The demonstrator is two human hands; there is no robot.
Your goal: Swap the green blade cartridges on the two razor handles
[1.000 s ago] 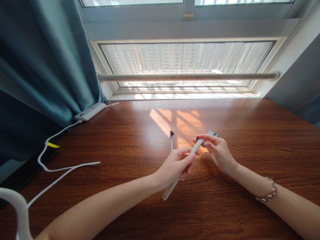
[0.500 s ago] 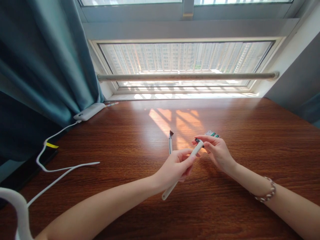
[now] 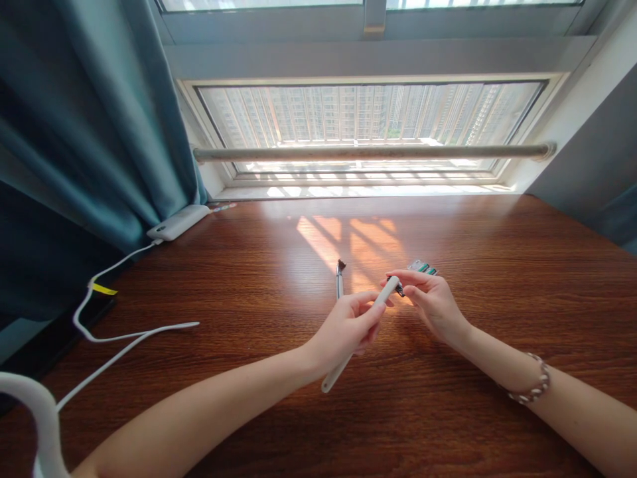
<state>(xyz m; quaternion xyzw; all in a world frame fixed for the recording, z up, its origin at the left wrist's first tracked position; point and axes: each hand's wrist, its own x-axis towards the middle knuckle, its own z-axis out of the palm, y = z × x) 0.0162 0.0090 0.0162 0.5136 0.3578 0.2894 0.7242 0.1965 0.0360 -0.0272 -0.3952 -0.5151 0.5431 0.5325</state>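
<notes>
My left hand (image 3: 351,325) is closed around a slim white handle (image 3: 385,291), which slants up to the right and has a small hole at its lower end. A small dark piece (image 3: 399,289) meets the handle's upper end; whether they are joined I cannot tell. My right hand (image 3: 435,299) pinches this dark piece between thumb and fingers. Just behind the right hand lies a clear pack with green and dark pieces (image 3: 423,267), partly hidden. A silver-handled tool (image 3: 340,282) with a dark brown head rests behind my left hand, its lower end covered.
The brown wooden table (image 3: 239,279) runs back to a window with a horizontal rail (image 3: 368,154). At left are a white power strip or charger-like box (image 3: 179,222), a white cable (image 3: 144,334), a blue curtain (image 3: 99,113) and a curved white tube (image 3: 42,411) near me.
The white handle has shifted slightly left and turned so its upper end looks narrower. More of the dark piece now shows between the handle and my right thumb.
</notes>
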